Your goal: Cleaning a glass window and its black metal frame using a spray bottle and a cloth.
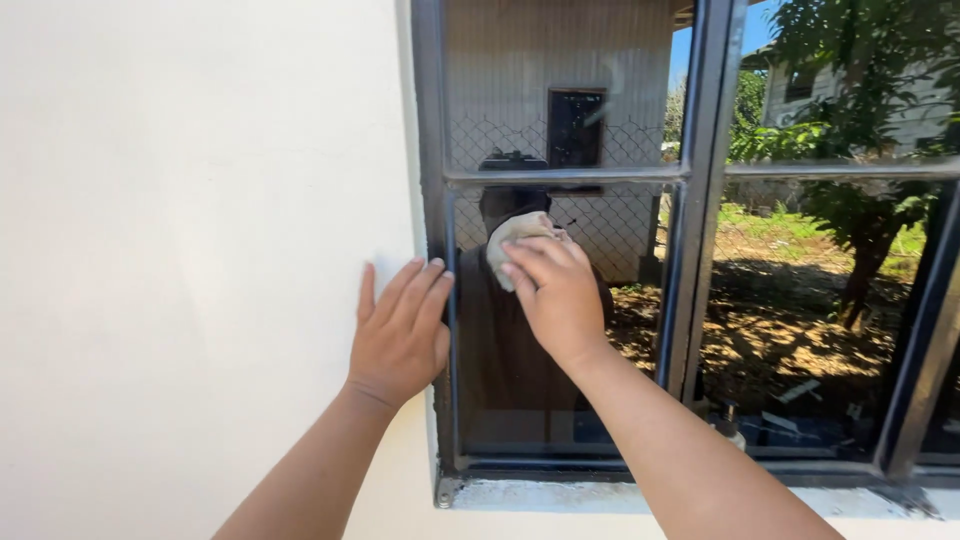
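On the far left there is a plain white wall (180, 250), bright in the sun. The left hand (400, 335) lies flat on it, just at the edge of the window frame (432, 200); the fingers are stretched and close together, the fingertips touching the dark metal. It holds nothing and seems to steady the body.

Next comes the lower left glass pane (520, 400). The right hand (555, 290) presses a crumpled pale cloth (515, 235) against the upper part of this pane; the fingers are curled over the cloth and grip it, so only its top edge shows above them. The glass reflects the dark figure of the person, a fence and a building.

To wipe well, I think the cloth should stay bunched under the whole palm, with even pressure, and move in overlapping strokes from the top of the pane down, reaching into the corners beside the frame bars, where dirt collects. The left hand should stay on the wall, not on the glass, so it leaves no marks.

Further right, behind the vertical bar (700, 200), the other panes (830, 300) reflect trees, grass and dappled ground. Below runs the pale window sill (620, 497).
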